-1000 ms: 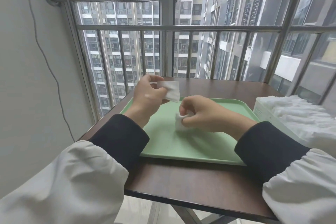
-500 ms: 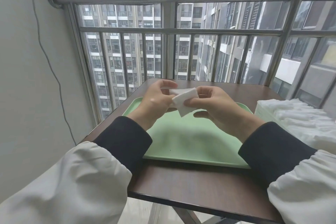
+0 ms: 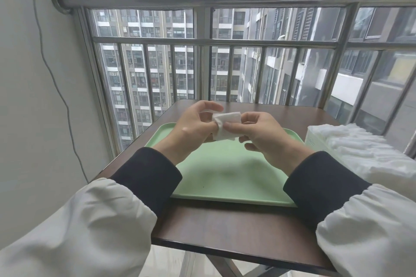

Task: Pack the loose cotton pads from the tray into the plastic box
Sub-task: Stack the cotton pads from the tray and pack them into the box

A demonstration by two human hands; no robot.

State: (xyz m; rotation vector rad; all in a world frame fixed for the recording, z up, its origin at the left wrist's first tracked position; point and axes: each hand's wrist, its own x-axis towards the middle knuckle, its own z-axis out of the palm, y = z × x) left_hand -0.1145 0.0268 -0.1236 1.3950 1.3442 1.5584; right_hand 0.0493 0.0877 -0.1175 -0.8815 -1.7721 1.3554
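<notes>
White cotton pads (image 3: pixel 226 125) are held together in the air above the far part of the green tray (image 3: pixel 227 177). My left hand (image 3: pixel 193 126) holds them from the left, and my right hand (image 3: pixel 261 132) pinches them between thumb and forefinger from the right. No loose pads show on the bare part of the tray. The plastic box (image 3: pixel 319 141) stands at the right of the tray, heaped with white cotton pads (image 3: pixel 369 148) that rise above its rim.
The tray lies on a small brown table (image 3: pixel 225 227) set against a barred window (image 3: pixel 202 63). A grey wall with a hanging cable (image 3: pixel 51 69) is at the left. The table's near edge drops off to the floor.
My right hand lifted a pad off the tray and brought it up to the pad in my left hand. Both hands now hold the pads together, higher above the tray.
</notes>
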